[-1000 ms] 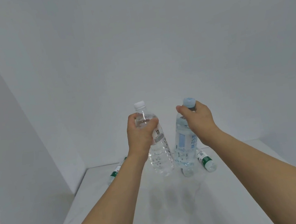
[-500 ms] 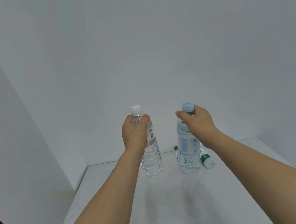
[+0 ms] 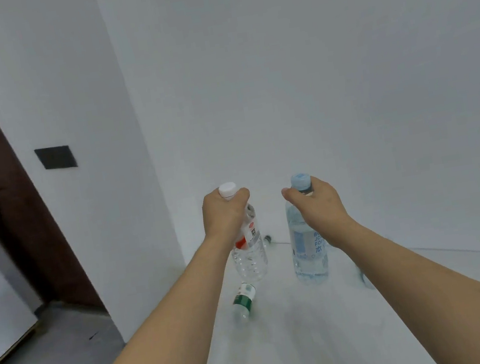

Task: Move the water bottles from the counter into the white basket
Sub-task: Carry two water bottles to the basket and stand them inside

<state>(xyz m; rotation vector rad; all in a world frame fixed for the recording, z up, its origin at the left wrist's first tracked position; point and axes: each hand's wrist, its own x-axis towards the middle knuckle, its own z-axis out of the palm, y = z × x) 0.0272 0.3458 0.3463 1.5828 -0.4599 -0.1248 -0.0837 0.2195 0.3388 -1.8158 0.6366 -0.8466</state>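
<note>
Both forearms bare to frame edge, no sleeves; hands (image 3: 225, 215) w/o gloves, rings or watch

Head view – forward, downward, close.

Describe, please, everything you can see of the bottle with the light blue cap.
The bottle with the light blue cap is clear plastic, seemingly filled with water, and has a pale blue label with blue lettering, partly hidden. It is upright. The right hand grips its neck just under the cap, fingers wrapped around it. Its base is at the white counter; whether it rests there or is slightly lifted cannot be told. It touches no other bottle.
</note>
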